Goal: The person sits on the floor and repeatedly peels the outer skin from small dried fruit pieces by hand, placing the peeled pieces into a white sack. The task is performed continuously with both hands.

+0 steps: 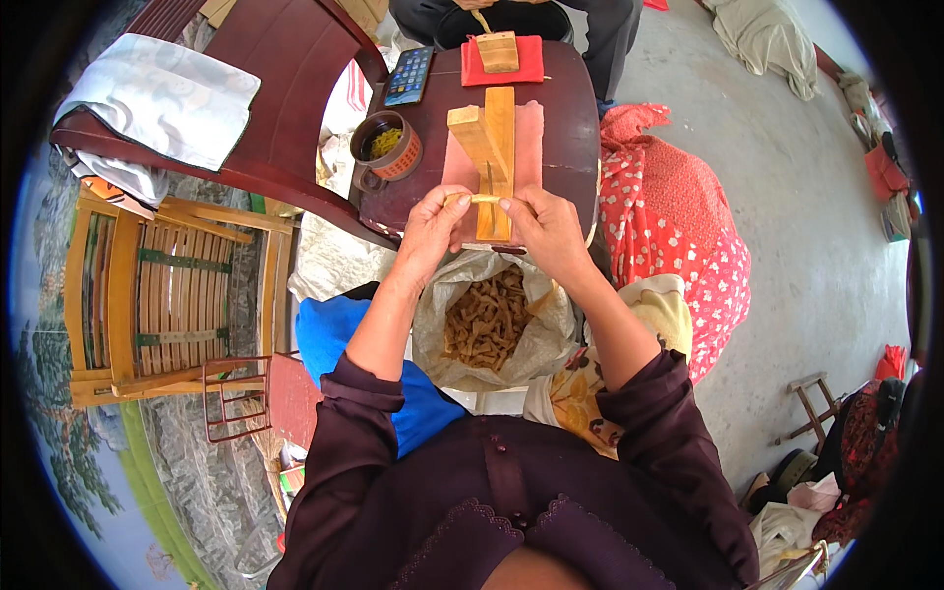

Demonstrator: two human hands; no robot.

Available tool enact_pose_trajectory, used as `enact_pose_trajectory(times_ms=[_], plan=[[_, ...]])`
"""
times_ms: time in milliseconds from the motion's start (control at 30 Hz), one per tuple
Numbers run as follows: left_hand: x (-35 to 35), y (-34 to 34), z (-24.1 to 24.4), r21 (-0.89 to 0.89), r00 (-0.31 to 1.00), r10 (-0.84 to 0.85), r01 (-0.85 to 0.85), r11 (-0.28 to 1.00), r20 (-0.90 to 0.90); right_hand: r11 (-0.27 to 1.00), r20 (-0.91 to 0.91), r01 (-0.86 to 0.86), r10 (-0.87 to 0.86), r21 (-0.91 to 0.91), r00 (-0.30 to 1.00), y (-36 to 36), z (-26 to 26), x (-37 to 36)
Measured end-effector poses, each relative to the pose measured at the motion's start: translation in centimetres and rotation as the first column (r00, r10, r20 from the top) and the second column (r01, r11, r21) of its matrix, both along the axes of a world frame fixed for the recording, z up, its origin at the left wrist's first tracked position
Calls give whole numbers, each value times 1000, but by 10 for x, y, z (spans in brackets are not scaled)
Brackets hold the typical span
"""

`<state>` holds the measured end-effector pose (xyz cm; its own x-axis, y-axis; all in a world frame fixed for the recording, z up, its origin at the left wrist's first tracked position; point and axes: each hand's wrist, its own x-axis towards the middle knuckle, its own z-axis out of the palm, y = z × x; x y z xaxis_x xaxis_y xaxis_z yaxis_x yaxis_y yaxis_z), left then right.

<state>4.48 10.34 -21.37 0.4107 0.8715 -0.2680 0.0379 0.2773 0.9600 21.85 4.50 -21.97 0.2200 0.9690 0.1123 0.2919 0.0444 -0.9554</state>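
Observation:
My left hand (437, 220) and my right hand (547, 225) hold the two ends of a pale, tan, root-like piece (484, 198) between thumbs and fingers. The piece lies roughly level over the near part of a wooden board (501, 133) with an upright wooden block (474, 136) on it. A dark narrow strip, perhaps a blade, runs along the board. The board rests on a pink cloth (531, 147) on a dark red chair seat (575, 133). Below my hands, a white woven sack (431, 317) holds many brown, dried root-like pieces (487, 321).
On the seat are a brown mug (402, 158), a smartphone (408, 76) and a wooden block (498, 51) on a red cloth (531, 59). Another person (616, 37) sits opposite. Red patterned cloth (678, 214) lies at right; a wooden chair backrest (295, 66) stands at left.

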Motion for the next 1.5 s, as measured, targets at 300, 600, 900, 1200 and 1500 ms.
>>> enact_pose_trajectory(times_ms=[300,600,900,1200,1500], plan=[[11,22,-28,288,927,85,26,957,-366,987,299,78,-34,-139,954,11,-11,-1],[-20,-66,-28,142,972,-72,106,984,-224,965,227,-172,125,199,966,-33,11,-20],[-12,-97,-25,-544,886,303,-70,836,351,854,-372,-512,506,90,778,-56,-4,-42],[-5,-95,-13,55,993,-3,10,998,-120,925,183,-200,146,323,972,-48,-12,-40],[-8,-86,13,873,890,351,97,478,-291,710,-893,-690,213,-137,397,-40,-6,-31]])
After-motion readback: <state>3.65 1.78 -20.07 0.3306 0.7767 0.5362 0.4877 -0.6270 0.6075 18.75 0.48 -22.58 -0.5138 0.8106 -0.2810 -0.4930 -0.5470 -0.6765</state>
